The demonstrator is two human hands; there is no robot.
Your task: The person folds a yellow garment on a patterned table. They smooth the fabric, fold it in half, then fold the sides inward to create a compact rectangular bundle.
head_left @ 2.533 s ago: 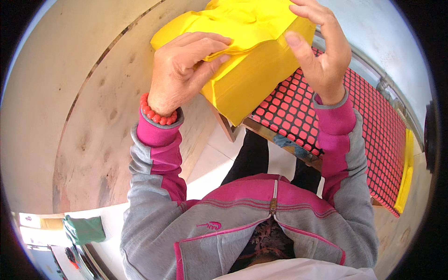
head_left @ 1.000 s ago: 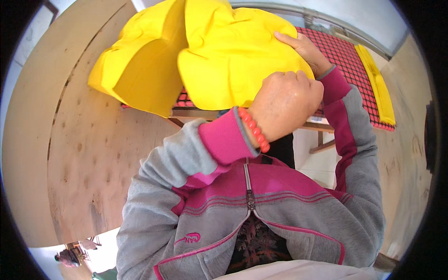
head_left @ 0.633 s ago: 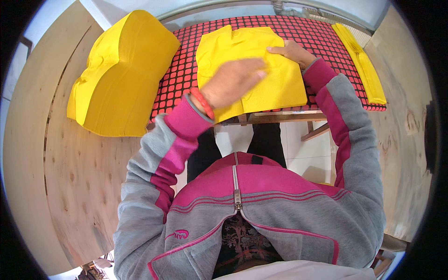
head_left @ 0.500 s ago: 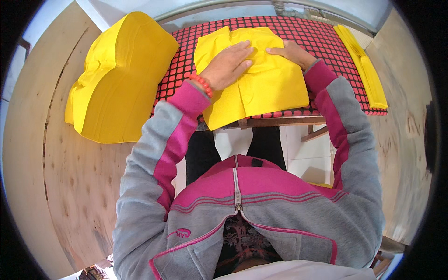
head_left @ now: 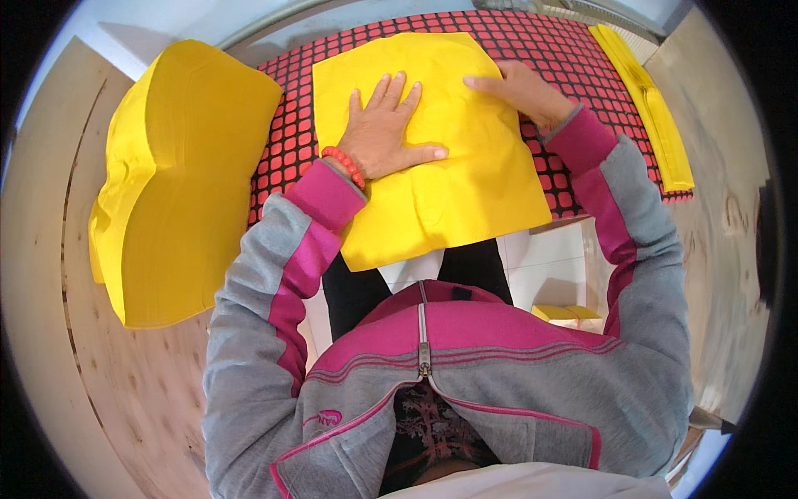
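A yellow fabric piece [head_left: 432, 183] lies spread before me, with faint creases. Its near edge hangs past the table's front. My left hand [head_left: 382, 133] rests flat on its left part, fingers spread, a red bead bracelet at the wrist. At the upper right edge of the fabric, my right hand [head_left: 524, 91] grips the border, its thumb on top and the other fingers curled, partly hidden. A thick stack of yellow fabric [head_left: 191, 191] stands bent to the left of the table.
Under the fabric is a table covered in red-and-black checked cloth [head_left: 278, 125]. A narrow folded yellow bundle [head_left: 648, 108] lies along its right end. Wooden boards [head_left: 158, 391] flank me on the left. More yellow pieces [head_left: 565, 314] show below, near my right sleeve.
The fabric has been smoothed out flatter and drawn nearer to me. My left hand has shifted left and down, its fingers now spread wide. The right hand stays by the right edge.
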